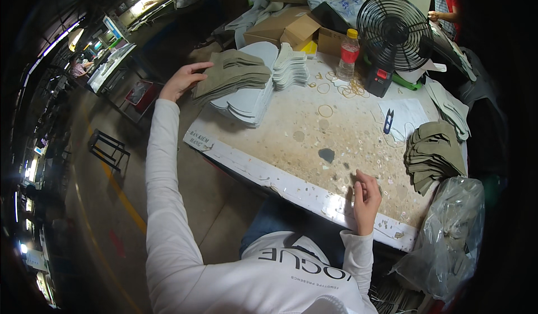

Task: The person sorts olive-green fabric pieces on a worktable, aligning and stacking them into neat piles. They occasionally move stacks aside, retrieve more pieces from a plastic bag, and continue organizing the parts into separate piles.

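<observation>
My left hand [186, 81] reaches to the far left, fingers stretched out and apart at the left edge of a stack of olive-green cut fabric pieces [238, 70]. That stack lies on a pile of pale grey-white, rounded fabric pieces [246, 104]. Over the front edge of the worktable [269, 140] hovers my right hand [367, 197], its fingers loosely bent and apart with nothing in them. A small dark scrap [326, 155] lies on the tabletop beyond it. To the right of this hand is a fanned stack of olive fabric pieces [434, 154].
A smaller pale stack [291, 66] stands beside the left pile. Farther back are a bottle with a yellow cap [348, 56], loose rubber bands [353, 89], a black fan [395, 34] and cardboard boxes [286, 27]. Thread snips [388, 122] lie on white paper. A plastic bag [448, 241] hangs at the right corner.
</observation>
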`<state>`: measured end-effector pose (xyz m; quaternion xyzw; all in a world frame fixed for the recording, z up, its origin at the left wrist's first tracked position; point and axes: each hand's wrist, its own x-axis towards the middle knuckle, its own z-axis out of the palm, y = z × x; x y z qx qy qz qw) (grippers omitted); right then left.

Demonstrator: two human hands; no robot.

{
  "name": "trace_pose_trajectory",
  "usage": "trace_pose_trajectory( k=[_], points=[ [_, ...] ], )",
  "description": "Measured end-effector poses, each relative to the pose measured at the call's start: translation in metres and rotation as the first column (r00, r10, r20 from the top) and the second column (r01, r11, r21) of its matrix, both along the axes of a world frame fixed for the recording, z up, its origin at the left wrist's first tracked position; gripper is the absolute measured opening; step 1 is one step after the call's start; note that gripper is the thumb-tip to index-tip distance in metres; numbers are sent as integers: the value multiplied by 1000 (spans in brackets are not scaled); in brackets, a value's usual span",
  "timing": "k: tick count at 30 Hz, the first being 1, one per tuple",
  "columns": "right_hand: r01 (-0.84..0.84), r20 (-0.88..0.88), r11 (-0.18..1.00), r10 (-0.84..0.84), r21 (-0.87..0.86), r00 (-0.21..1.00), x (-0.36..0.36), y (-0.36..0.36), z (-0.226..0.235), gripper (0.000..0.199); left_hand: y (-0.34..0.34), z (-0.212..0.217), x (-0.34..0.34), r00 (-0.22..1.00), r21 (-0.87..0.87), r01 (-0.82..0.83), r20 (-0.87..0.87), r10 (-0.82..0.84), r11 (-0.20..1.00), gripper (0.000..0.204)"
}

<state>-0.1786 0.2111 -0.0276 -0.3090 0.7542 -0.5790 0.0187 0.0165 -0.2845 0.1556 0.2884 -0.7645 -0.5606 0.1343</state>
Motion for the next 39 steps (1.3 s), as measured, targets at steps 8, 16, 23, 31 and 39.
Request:
trace_pose_trajectory(
  k=[8,16,23,31,39],
  points=[
    [1,-66,1000,-2,-25,998,2,-2,1,27,-16,-16,12,988,-249,-154,-39,149,956,39],
    [4,-27,999,-3,37,1000,7,0,5,27,-2,-37,61,869,-91,-394,286,403,914,89],
    [-10,-26,999,11,47,1000,8,-1,7,27,14,-60,71,937,157,-346,10,349,925,91],
    [-9,-77,999,13,50,997,8,0,5,27,18,-39,59,931,53,-350,130,341,935,96],
    [-21,-47,999,23,31,999,8,1,4,28,-18,-14,34,875,26,-349,367,316,937,105]
  ],
)
